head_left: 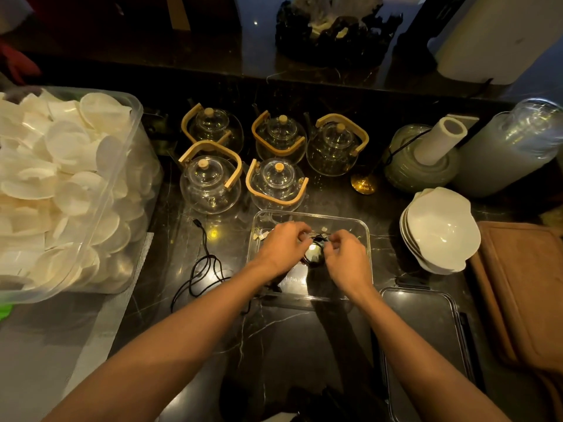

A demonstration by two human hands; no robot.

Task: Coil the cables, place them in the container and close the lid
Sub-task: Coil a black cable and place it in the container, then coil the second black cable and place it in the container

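A clear rectangular container [364, 229] stands on the dark marble counter. Both my hands reach over it. My left hand [281, 246] and my right hand [344, 258] have curled fingers that pinch a small coiled black cable [315, 251] held between them above the container's floor. A second black cable [202, 266] lies loose and uncoiled on the counter to the left of the container. The container's lid [423, 336], dark with a clear rim, lies flat to the lower right.
Several glass teapots [210, 184] with wooden handles stand behind the container. A big plastic bin of white discs [61, 184] fills the left. Stacked white bowls [441, 229], a paper roll [438, 138] and a brown board [524, 293] sit right.
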